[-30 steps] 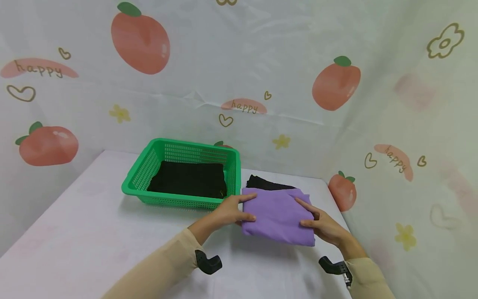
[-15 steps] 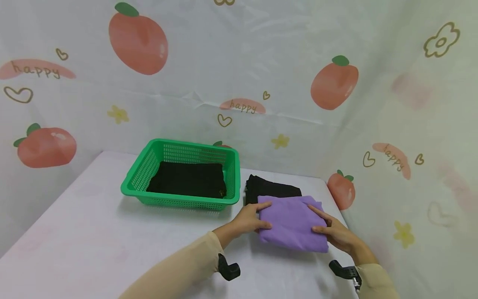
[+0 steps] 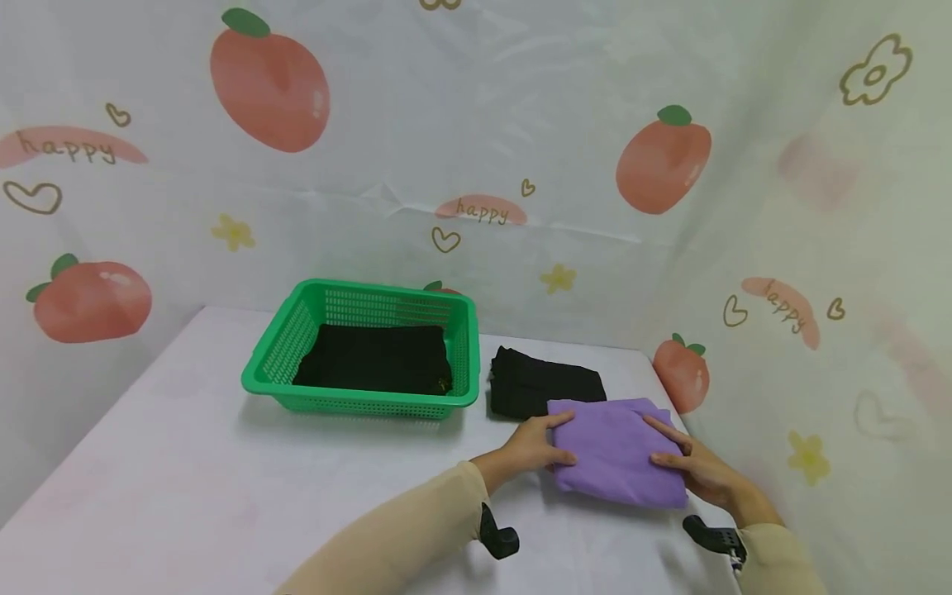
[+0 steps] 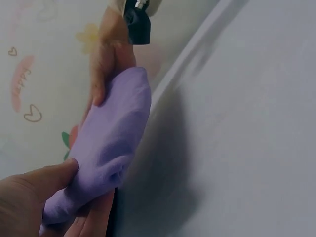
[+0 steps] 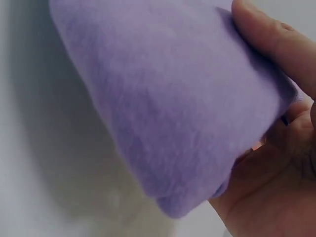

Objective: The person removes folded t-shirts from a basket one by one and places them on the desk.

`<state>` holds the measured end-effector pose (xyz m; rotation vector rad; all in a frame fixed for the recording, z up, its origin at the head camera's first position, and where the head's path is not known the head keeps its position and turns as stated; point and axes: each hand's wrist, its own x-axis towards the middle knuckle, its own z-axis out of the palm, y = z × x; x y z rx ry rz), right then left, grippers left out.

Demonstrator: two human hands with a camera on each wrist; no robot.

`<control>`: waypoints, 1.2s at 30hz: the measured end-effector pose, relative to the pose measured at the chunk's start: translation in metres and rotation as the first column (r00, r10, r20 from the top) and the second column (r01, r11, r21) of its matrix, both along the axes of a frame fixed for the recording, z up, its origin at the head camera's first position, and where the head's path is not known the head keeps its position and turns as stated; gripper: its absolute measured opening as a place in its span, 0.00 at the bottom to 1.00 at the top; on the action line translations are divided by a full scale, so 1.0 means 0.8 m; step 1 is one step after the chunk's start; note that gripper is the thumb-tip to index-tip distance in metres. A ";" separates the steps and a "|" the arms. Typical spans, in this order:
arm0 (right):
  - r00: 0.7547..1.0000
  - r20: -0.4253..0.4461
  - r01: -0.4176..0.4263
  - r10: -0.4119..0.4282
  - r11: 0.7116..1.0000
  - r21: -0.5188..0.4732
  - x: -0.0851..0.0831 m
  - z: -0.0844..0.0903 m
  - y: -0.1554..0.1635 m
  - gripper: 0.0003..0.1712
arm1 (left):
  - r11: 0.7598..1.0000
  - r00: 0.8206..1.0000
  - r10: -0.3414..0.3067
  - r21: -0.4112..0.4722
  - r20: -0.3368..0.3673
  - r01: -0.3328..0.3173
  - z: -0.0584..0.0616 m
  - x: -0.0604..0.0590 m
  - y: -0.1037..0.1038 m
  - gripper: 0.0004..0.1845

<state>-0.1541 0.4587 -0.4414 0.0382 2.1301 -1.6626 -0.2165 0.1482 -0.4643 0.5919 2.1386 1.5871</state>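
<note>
Between both hands hangs a folded purple cloth garment (image 3: 617,453), held a little above the white table, its shadow falling below it in the left wrist view. My left hand (image 3: 530,446) grips its left edge, thumb on top and fingers underneath. At the opposite edge my right hand (image 3: 702,469) pinches it the same way; the right wrist view shows the thumb pressed on the purple cloth (image 5: 173,98). Behind the purple garment lies a folded black garment (image 3: 543,384), its front right corner hidden by the purple one.
A green perforated plastic basket (image 3: 361,405) stands left of the black garment, with another folded black garment (image 3: 375,359) inside. A printed white curtain (image 3: 565,99) rises behind and to the right of the table (image 3: 186,463).
Both hands have carried the purple garment to the right and slightly toward me. More of the black garment behind it has come into view. The basket has stayed in place.
</note>
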 end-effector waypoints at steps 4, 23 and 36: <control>1.000 0.026 0.003 -0.003 1.000 0.020 0.000 -0.005 0.017 0.42 | 1.000 0.999 0.005 0.013 0.040 -0.006 -0.008 0.005 0.017 0.42; 0.996 0.075 0.052 -0.054 0.998 0.028 0.014 -0.032 0.034 0.39 | 0.994 1.000 -0.015 -0.113 -0.022 0.013 -0.025 0.006 0.033 0.41; 0.986 0.101 0.116 -0.130 0.984 0.137 0.018 -0.037 0.040 0.41 | 0.993 0.999 0.004 -0.120 -0.041 -0.009 -0.036 0.007 0.044 0.38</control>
